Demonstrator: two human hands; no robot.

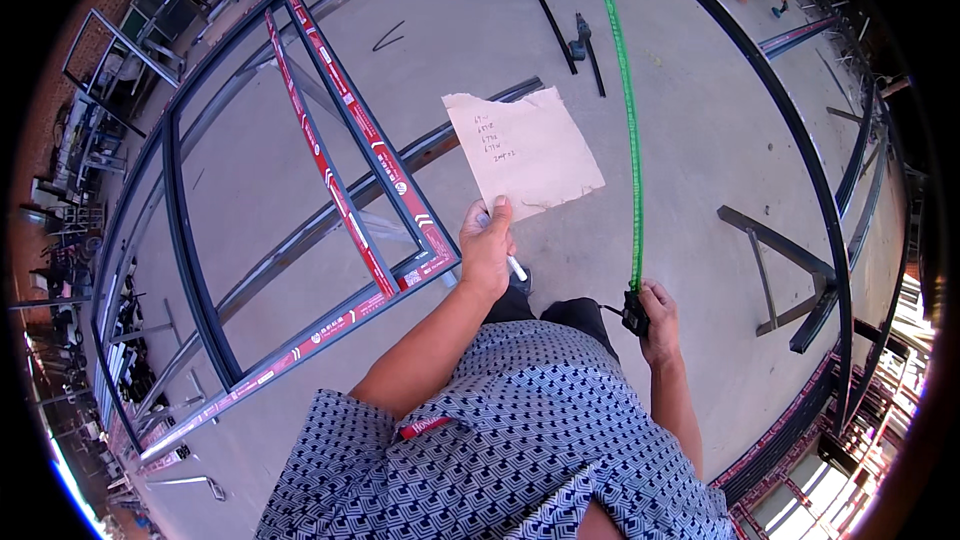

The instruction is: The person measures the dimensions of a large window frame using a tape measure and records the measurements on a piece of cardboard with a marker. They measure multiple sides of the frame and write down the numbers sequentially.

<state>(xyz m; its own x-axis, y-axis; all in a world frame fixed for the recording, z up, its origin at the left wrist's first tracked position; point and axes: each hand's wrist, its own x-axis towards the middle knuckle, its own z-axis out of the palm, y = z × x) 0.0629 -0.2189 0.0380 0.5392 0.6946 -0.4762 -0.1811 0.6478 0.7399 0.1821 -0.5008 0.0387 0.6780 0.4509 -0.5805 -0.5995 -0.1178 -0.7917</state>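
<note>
Overhead, left hand (487, 250) raised, fingers pinching cardboard note (523, 150); right hand (657, 320) low, fisted round green tape measure (631, 170).

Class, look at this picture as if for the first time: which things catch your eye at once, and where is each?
A bright green tape measure runs from the right hand far up across the concrete floor. In the middle, the left hand holds up a torn brown sheet of paper with handwriting, plus a white marker. On the left lies a dark metal window frame with red-striped bars.
</note>
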